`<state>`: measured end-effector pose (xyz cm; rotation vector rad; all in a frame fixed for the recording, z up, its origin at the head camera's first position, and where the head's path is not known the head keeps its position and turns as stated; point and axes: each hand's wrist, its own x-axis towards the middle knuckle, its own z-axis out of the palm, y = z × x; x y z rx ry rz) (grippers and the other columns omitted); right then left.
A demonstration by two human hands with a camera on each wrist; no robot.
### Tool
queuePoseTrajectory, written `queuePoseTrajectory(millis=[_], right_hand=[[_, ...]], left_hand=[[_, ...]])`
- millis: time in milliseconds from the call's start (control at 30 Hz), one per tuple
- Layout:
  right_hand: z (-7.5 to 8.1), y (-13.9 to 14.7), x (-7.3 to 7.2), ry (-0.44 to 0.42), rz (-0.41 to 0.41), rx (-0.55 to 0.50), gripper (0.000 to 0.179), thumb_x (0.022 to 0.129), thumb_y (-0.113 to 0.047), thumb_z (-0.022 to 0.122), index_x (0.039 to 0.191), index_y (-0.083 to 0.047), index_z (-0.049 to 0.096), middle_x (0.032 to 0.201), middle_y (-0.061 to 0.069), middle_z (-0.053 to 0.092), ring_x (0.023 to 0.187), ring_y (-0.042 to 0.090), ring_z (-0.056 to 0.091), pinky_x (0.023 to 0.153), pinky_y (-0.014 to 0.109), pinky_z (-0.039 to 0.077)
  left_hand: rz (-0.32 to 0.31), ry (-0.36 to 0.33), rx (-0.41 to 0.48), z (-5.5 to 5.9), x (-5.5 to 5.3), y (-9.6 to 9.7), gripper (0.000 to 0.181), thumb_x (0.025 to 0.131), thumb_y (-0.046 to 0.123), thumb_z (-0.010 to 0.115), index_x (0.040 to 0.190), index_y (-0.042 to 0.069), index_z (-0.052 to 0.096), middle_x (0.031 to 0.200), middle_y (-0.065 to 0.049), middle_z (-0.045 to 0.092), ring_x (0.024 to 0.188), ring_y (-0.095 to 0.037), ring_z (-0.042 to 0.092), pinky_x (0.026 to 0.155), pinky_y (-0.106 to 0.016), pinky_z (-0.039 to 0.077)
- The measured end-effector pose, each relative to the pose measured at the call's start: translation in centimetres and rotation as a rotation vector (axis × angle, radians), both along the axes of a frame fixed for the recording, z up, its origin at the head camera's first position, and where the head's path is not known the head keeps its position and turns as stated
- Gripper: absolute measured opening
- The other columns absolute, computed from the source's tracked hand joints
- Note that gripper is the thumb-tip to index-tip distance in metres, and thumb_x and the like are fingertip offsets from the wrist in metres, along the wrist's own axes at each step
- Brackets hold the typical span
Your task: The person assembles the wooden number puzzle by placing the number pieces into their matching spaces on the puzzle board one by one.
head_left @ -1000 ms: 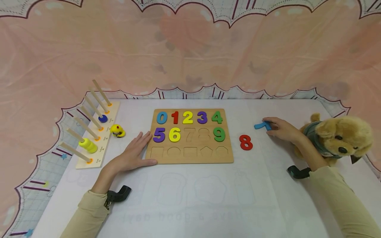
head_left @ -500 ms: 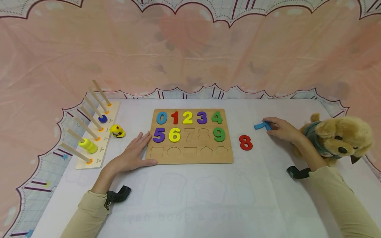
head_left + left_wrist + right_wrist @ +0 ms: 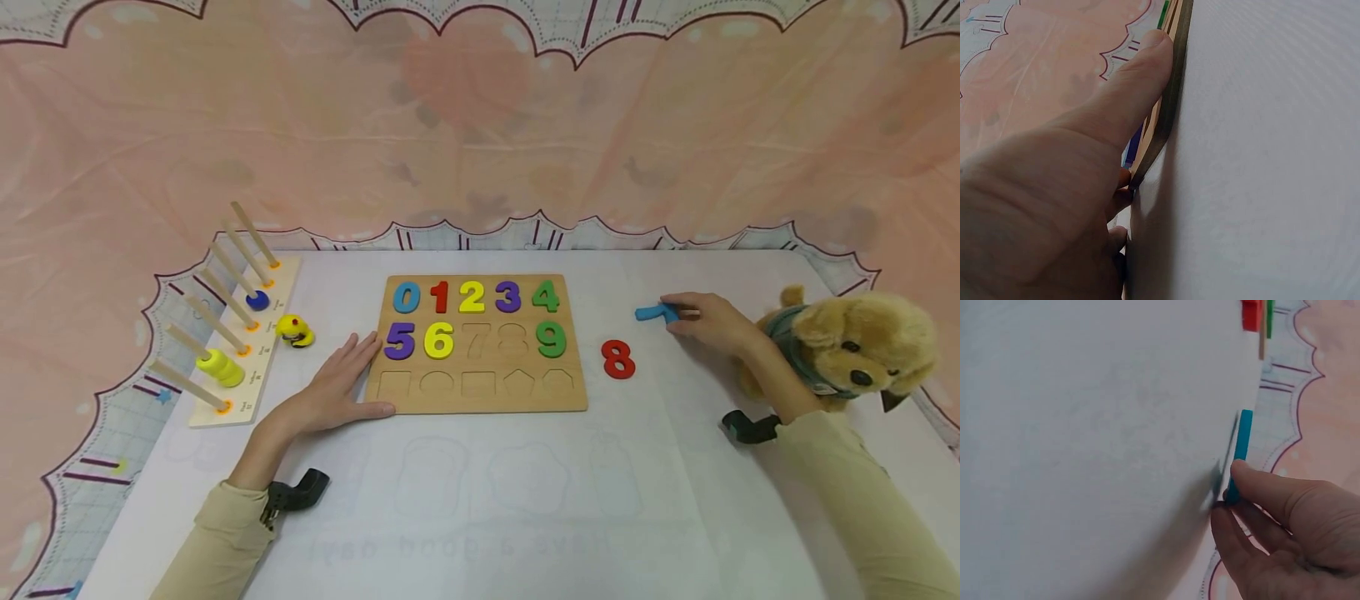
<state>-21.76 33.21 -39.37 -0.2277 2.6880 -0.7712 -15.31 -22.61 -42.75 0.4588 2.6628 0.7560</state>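
Observation:
In the head view my right hand point(image 3: 708, 323) pinches a blue number 7 point(image 3: 654, 312) between thumb and fingers, at the right of the table. The right wrist view shows the 7 point(image 3: 1243, 439) edge-on, close over the white table with a thin strip of shadow beside it. My left hand point(image 3: 333, 387) lies with fingers extended at the lower left corner of a wooden number puzzle board point(image 3: 480, 400). Its thumb runs along the near edge. Coloured numbers sit in the board, while the 7 recess point(image 3: 475, 340) and 8 recess point(image 3: 513, 340) are bare. A red number 8 point(image 3: 618, 359) lies right of the board.
At the left stands a wooden peg rack point(image 3: 258, 367) with yellow and blue rings, beside a small yellow toy point(image 3: 295, 331). A plush dog point(image 3: 862, 346) sits close to my right forearm. A patterned pink cloth point(image 3: 480, 150) hangs behind the table.
My right hand has shifted slightly left and away from me, with the blue number 7 in its fingers. The left hand and the board hold still.

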Motion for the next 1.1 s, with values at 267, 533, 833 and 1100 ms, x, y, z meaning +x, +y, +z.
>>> queuePoseTrajectory(millis=[267, 533, 833, 1100], right_hand=[[1.0, -1.3, 0.1, 0.017, -0.01, -0.052, 0.058, 0.097, -0.022, 0.06, 0.147, -0.004, 0.039, 0.149, 0.026, 0.041, 0.133, 0.047, 0.044, 0.106, 0.057, 0.042], [1.7, -5.3, 1.0, 0.117, 0.029, -0.154, 0.052, 0.095, -0.015, 0.063, 0.141, 0.001, 0.045, 0.144, 0.025, 0.047, 0.128, 0.044, 0.05, 0.104, 0.053, 0.044], [1.8, -10.4, 1.8, 0.169, 0.103, -0.249, 0.048, 0.093, -0.013, 0.065, 0.137, 0.001, 0.051, 0.138, 0.022, 0.053, 0.123, 0.04, 0.057, 0.103, 0.049, 0.047], [2.1, -12.9, 1.7, 0.192, 0.111, -0.304, 0.042, 0.094, -0.011, 0.063, 0.134, -0.002, 0.055, 0.133, 0.018, 0.055, 0.12, 0.036, 0.058, 0.104, 0.047, 0.048]], left_hand=[[-0.006, 0.01, 0.007, 0.2, 0.1, 0.0, 0.108, 0.078, 0.057, 0.072, 0.157, 0.011, 0.013, 0.165, -0.014, 0.007, 0.152, -0.039, -0.006, 0.119, -0.064, -0.001], [-0.007, 0.015, 0.01, 0.3, 0.2, 0.0, 0.108, 0.078, 0.056, 0.072, 0.157, 0.011, 0.013, 0.165, -0.015, 0.007, 0.152, -0.039, -0.006, 0.119, -0.064, 0.0], [-0.011, 0.006, 0.005, 0.2, 0.0, 0.0, 0.108, 0.078, 0.057, 0.072, 0.157, 0.012, 0.012, 0.165, -0.014, 0.007, 0.152, -0.039, -0.006, 0.119, -0.065, 0.0], [-0.01, 0.011, 0.009, 0.1, 0.0, -0.1, 0.108, 0.079, 0.057, 0.072, 0.157, 0.012, 0.012, 0.165, -0.015, 0.007, 0.151, -0.04, -0.006, 0.118, -0.065, 0.0]])
